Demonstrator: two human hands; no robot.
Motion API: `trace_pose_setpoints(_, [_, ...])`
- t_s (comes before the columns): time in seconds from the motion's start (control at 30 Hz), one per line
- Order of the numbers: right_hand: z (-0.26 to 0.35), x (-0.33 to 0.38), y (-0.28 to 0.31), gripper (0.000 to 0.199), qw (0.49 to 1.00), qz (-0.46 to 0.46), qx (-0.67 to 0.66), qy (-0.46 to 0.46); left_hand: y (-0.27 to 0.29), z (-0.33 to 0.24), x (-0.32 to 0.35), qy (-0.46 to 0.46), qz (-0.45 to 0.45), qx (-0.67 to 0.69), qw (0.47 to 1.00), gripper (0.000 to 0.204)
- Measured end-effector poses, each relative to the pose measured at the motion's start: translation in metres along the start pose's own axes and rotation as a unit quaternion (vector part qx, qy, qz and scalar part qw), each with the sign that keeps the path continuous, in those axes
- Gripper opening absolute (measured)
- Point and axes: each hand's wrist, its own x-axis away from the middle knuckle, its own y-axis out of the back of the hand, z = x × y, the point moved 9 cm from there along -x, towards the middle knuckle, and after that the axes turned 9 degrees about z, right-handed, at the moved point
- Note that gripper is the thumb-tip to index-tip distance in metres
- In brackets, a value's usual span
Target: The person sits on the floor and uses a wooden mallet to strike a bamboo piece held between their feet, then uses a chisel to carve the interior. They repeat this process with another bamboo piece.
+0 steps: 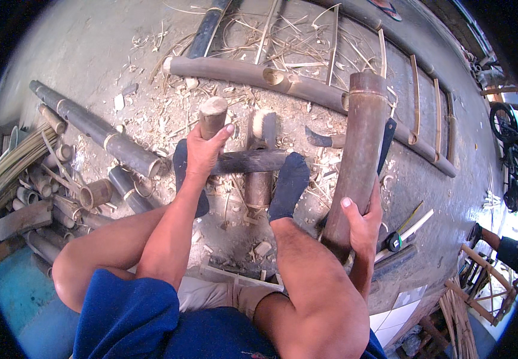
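Note:
My left hand (pixel 202 149) is closed around a short round piece of wood (pixel 213 119), its pale cut end facing up. Thick brown bamboo (pixel 360 137) stands tilted at my right side, with my right hand (pixel 363 224) wrapped round its lower part. Beside that bamboo shows a dark flat blade (pixel 387 143) with a hole near its tip, partly hidden. Between my feet in dark socks, a dark crosspiece (pixel 250 161) lies over an upright-running length of bamboo (pixel 259 188). A curved blade (pixel 317 137) lies on the floor beyond my right foot.
A bamboo ladder-like frame (pixel 229 70) lies ahead. Shavings (pixel 157 113) and chips litter the floor. On the left are a long dark pole (pixel 91 128) and stacked bamboo offcuts (pixel 94 194). At right lie a tape measure (pixel 394 240) and a pale strip (pixel 414 230).

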Motion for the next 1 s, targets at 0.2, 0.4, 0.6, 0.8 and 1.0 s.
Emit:
trace_pose_setpoints(0.2, [0.023,-0.009,0.001,0.090,0.999,-0.019,0.024,0.019,-0.013,-0.015,0.001,-0.025,0.040,-0.028,0.998,0.039])
trace_pose_setpoints(0.4, [0.034,-0.017,-0.007,0.094,1.000,-0.012,0.003,0.014,-0.011,-0.017,-0.001,-0.034,0.034,-0.034,0.998,0.035])
trace_pose_setpoints(0.6, [0.054,-0.023,-0.016,0.096,0.998,-0.010,-0.021,0.057,-0.029,-0.029,-0.002,-0.031,0.114,-0.075,0.990,0.046])
trace_pose_setpoints(0.8, [0.058,-0.047,-0.061,0.096,0.950,0.164,0.264,-0.033,-0.063,-0.032,-0.014,0.058,0.276,-0.192,0.940,0.053])
trace_pose_setpoints(1.0, [0.091,-0.063,-0.024,0.091,0.991,-0.017,0.043,0.124,-0.071,-0.034,-0.018,0.013,0.284,-0.239,0.928,0.057])
